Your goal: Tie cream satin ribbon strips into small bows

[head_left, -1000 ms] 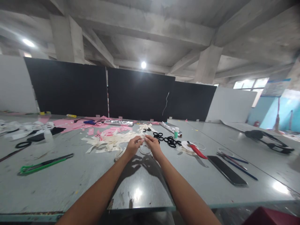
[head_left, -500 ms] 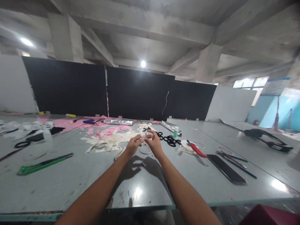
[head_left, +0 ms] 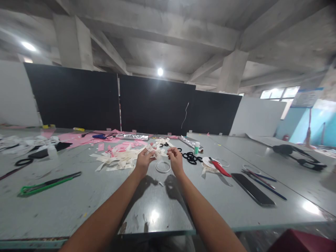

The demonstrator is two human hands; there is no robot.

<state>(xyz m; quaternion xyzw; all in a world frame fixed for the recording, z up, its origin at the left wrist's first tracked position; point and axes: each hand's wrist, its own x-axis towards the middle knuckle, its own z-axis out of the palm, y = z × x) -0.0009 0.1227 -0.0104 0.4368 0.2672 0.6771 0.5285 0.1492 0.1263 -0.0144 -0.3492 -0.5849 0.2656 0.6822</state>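
My left hand (head_left: 143, 163) pinches a cream paper strip (head_left: 152, 150) with faint markings, held above the table. Just to its right, my right hand (head_left: 175, 161) is closed, thumb and fingertips together; whatever may be between them is too small to make out. On the table between and below both hands lies a white ring (head_left: 163, 167). Nearer to me is a small white scrap (head_left: 161, 183). A pile of cream strips (head_left: 119, 159) spreads left of my left hand, and several black rings (head_left: 191, 157) lie right of my right hand.
A green cutter (head_left: 49, 183) lies at left. To the right are a glue stick (head_left: 196, 148), a red-handled tool (head_left: 220, 168) on a white roll, a phone (head_left: 252, 189) and thin pens (head_left: 266, 182). Pink scraps (head_left: 78, 139) and foil (head_left: 135, 137) lie farther back.
My hands, together before, have moved apart. The cream strip now shows in my left hand, the white ring is fully visible, and a small white scrap shows on the table.
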